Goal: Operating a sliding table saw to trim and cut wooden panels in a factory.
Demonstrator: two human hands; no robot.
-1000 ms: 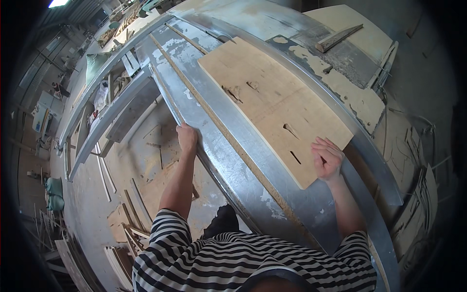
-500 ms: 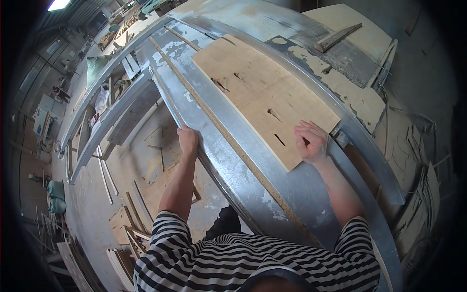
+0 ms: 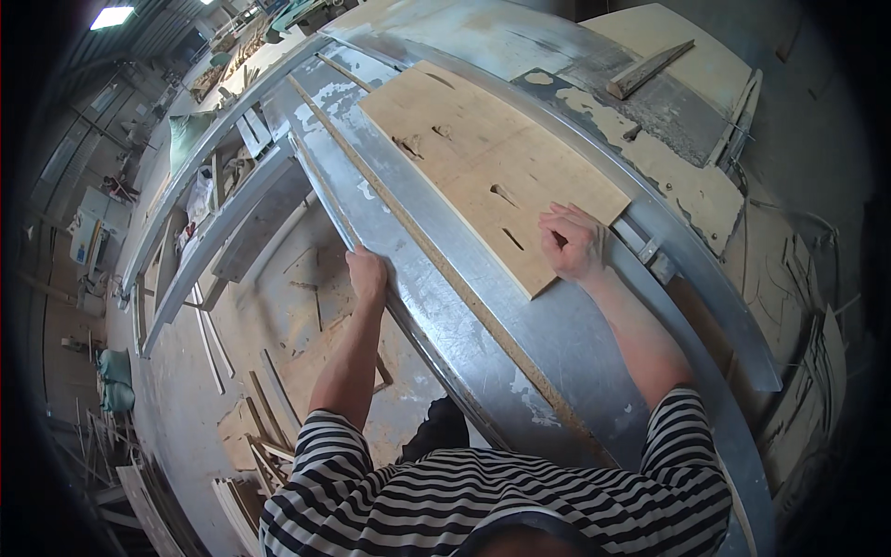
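A flat, pale wooden board with several dark knots and slots lies on the grey metal machine table. My right hand is at the board's near end, close to its right corner. Its fingers are curled over the top, with the palm and wrist by the end edge. Toward the left, my left hand is closed round the table's left edge; the fingertips under the rim are hidden.
A metal frame extends off the table's left side. Beyond the right rail sits a worn sheet bearing a wood offcut. Wood strips lie on the floor at lower left.
The board has slid a little farther away along the table, with my right hand moving along at its near end. My left hand stays on the table edge.
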